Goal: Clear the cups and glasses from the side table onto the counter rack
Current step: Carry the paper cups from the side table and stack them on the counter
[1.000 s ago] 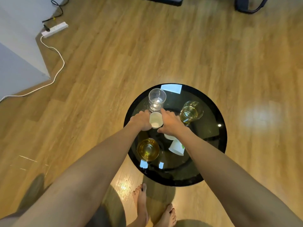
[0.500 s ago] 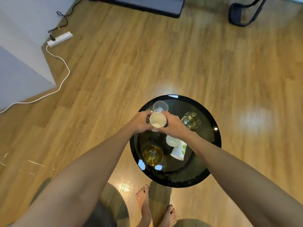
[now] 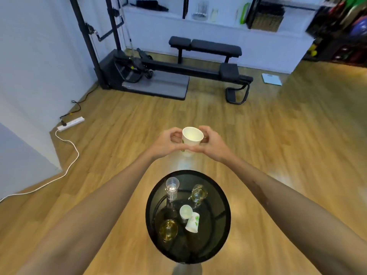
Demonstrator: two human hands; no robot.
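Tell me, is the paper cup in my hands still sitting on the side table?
No, both hands hold the paper cup lifted clear above the floor beyond the side table.

Both the left hand (image 3: 165, 142) and right hand (image 3: 213, 144) hold a paper cup (image 3: 191, 140) above the round side table (image 3: 222, 219).

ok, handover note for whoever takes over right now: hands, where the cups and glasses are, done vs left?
Hands: left hand and right hand together hold one paper cup, upright, lifted over the floor beyond the side table.
Still on the table: clear glass, glass mug, amber glass, upright paper cup and a tipped paper cup beside it.
Done: one cup picked up.
Left: carry it to the counter rack, not identifiable in this view, then clear the other five.
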